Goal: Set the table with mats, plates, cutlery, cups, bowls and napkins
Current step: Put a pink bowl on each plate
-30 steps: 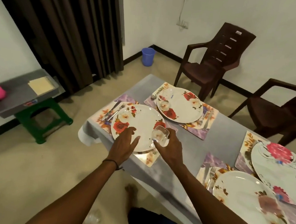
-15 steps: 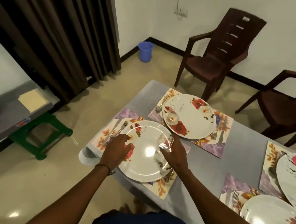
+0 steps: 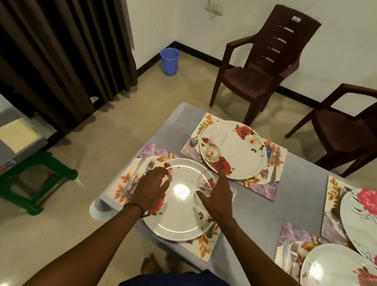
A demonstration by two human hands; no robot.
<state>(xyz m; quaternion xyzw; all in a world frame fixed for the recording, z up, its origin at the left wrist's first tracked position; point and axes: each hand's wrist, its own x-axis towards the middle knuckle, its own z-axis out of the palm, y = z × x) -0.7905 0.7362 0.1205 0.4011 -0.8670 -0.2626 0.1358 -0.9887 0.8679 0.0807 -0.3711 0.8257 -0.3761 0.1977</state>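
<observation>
Fingers (image 3: 222, 179) of right hand (image 3: 217, 200) are straightened out, thumb against the side of the glass (image 3: 205, 183). Looks let go, not clamped. Glass stands upright on the right part of the near plate (image 3: 175, 220). Left hand (image 3: 151, 191): fingers spread on that plate's left rim, holding nothing.

Counts:
- 4 plates: near plate, far plate (image 3: 239, 157), pink-flower plate (image 3: 363, 233), bottom-right plate (image 3: 331, 278).
- 4 mats (image 3: 202, 248), one under each plate, all on the grey table (image 3: 292, 199).
- 2 glasses; the second glass (image 3: 215, 145) stands on the far plate.
- Fork (image 3: 150, 164) and knife (image 3: 133, 176) left of the near plate, spoon (image 3: 194, 137) left of the far plate.
- 2 brown chairs (image 3: 253, 80) beyond the table.

Delta vs half a second back: right fingers were curled round the glass, now straight. Left hand unchanged on the rim.
</observation>
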